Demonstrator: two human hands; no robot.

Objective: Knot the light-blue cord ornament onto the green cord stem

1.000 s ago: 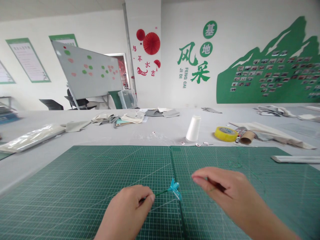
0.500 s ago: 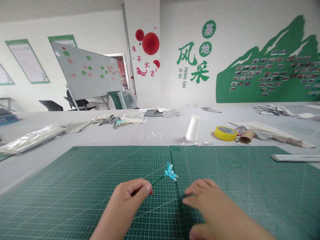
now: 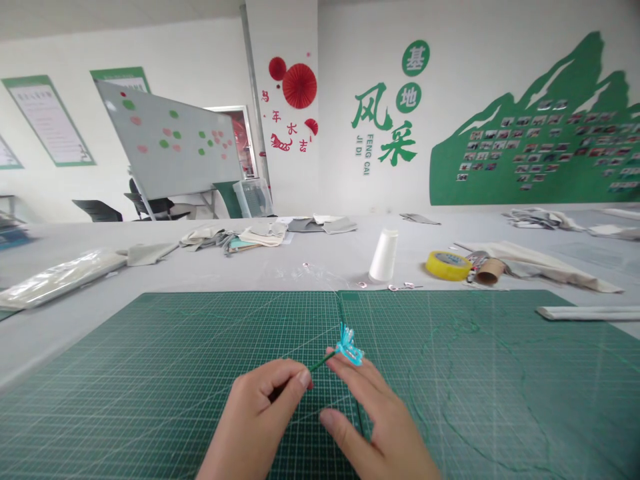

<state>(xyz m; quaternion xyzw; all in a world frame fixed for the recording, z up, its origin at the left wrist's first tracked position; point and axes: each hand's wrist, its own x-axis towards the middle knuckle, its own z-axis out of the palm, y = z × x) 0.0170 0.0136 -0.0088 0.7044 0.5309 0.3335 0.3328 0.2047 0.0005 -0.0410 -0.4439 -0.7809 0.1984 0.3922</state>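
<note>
My left hand [image 3: 273, 407] pinches the thin green stem of a small light-blue flower [image 3: 350, 347] between thumb and forefinger. The stem slants up to the right, and the petals carry pale, shiny dots. My right hand [image 3: 370, 413] is open, its thumb apart from the stretched fingers. Its fingertips are beside and behind the flower head; whether they touch it I cannot tell. Beneath both hands lies a green gridded cutting mat [image 3: 150, 373]. Loose green thread [image 3: 463, 327] trails in curves over the mat to the right.
Behind the mats stand a white thread cone [image 3: 384, 257], a yellow tape roll [image 3: 447, 265] and a cardboard tube [image 3: 490, 271]. Fabric scraps [image 3: 265, 233] lie farther back. A plastic-wrapped bundle [image 3: 65, 277] is at left, and a white roll [image 3: 585, 313] at right.
My right hand has moved left and up to the flower, its fingers now by the flower head. The flower has shifted slightly right, still in my left hand.
</note>
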